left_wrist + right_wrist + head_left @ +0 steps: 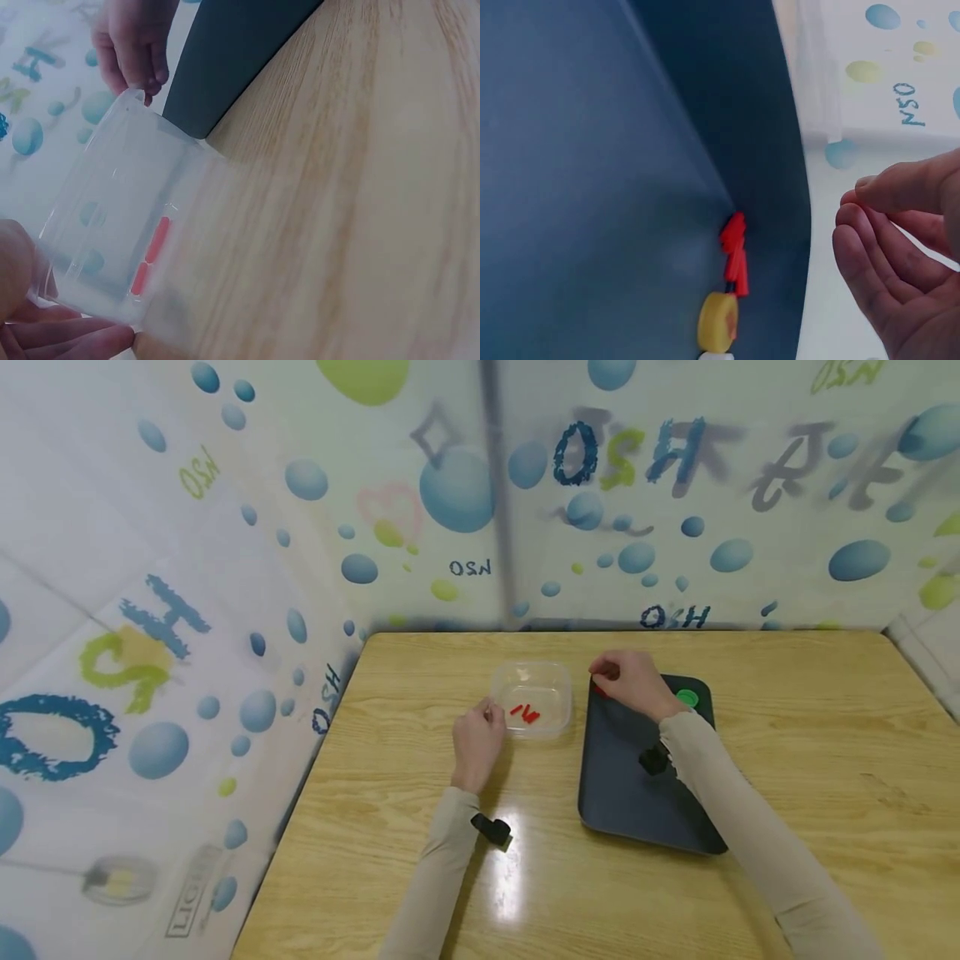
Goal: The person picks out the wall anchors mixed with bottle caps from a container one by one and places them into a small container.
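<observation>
My left hand [478, 743] grips the near-left side of a clear plastic container [555, 718]; in the left wrist view its fingers [82, 341] lie by the container's corner. Several small red sticks [527, 714] lie inside. Over the far-left corner of a dark tray [622, 777] is my right hand [633, 681]. The right wrist view has its thumb and fingertips [866, 184] together, just beyond the tray wall; I cannot tell whether they pinch anything. Red pieces [735, 255] lie along the tray's inner edge, next to a yellow round piece [718, 322].
A green round piece [686, 697] sits at the tray's far end, partly behind the right forearm. The wooden table [360, 827] extends around tray and container. Behind it hangs a white cloth [420, 585] printed with blue and green dots.
</observation>
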`<state>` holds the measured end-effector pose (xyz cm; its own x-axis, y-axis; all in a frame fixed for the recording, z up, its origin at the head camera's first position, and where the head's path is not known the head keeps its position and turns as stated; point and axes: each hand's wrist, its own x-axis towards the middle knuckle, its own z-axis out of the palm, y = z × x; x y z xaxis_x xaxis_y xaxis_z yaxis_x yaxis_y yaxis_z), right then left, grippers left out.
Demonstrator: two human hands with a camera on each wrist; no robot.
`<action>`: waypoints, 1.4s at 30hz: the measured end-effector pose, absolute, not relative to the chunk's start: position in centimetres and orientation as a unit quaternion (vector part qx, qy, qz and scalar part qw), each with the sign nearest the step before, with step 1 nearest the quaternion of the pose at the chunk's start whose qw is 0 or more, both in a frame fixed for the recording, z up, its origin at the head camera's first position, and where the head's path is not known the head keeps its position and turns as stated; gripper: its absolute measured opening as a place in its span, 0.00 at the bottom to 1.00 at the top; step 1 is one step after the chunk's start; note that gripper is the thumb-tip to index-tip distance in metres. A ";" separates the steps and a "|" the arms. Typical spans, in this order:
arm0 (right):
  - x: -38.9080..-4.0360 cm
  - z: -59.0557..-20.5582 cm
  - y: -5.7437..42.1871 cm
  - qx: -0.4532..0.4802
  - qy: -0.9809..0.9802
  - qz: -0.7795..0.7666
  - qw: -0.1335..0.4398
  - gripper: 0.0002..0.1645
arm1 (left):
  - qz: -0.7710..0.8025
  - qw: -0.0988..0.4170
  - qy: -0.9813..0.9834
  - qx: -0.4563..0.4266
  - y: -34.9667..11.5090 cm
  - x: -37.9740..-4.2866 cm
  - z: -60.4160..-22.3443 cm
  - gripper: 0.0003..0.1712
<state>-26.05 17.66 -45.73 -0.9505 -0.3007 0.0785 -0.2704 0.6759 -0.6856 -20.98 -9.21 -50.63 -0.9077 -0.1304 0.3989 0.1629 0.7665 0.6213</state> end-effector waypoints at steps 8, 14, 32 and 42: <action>-25.7 -46.5 18.2 -0.146 0.916 -0.373 0.034 0.13 | -0.337 0.222 -0.915 -0.010 -9.3 -21.1 -50.7 0.15; -25.8 -47.3 18.6 -0.142 0.919 -0.368 0.032 0.13 | -0.334 0.226 -0.915 -0.016 -9.3 -21.0 -50.6 0.17; -26.0 -49.4 18.8 -0.146 0.935 -0.322 0.012 0.13 | -0.353 0.188 -0.917 -0.003 -9.3 -21.0 -50.6 0.16; -26.2 -49.6 18.0 -0.132 0.949 -0.283 0.031 0.13 | -0.356 0.187 -0.915 -0.006 -9.4 -21.1 -50.7 0.16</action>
